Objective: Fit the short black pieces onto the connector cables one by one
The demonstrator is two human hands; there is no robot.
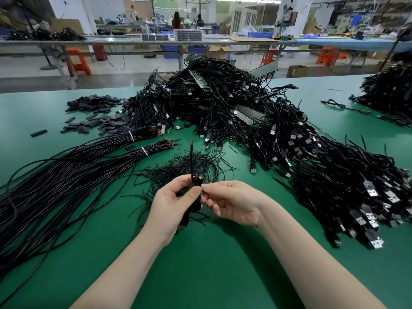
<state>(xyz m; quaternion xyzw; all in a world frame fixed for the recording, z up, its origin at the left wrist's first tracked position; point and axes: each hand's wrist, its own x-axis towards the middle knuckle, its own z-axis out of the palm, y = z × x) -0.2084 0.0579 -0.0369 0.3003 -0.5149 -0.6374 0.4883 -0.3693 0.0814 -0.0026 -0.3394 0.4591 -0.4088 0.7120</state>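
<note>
A connector cable (191, 161) is held upright between the two hands above the green table (223, 264); its long axis runs near vertical, with the stripped tip pointing up and away from the person. The left hand (171, 204) is curled round a small bunch of cable lower down, thumb and forefinger pinched at the base of the upright length. The right hand (231, 201) is brought in just beside it, fingertips (206, 188) meeting the left thumb at the same spot; a short piece may be pinched there, but the dark-on-dark view does not settle it.

The supply of short black pieces (98, 112) lies well apart, forward and to the left, so the left hand is judged nearer to it. A piece would have to be slid down over the free tip, along the cable's axis.

Open room: bare table towards the person and beneath the hands. Directly behind the hands a loose tangle of thin wires (185, 168) is lying. Tied cable bundles (66, 175) hem the left side; the large heap of USB-ended cables (312, 163) hems the right.
</note>
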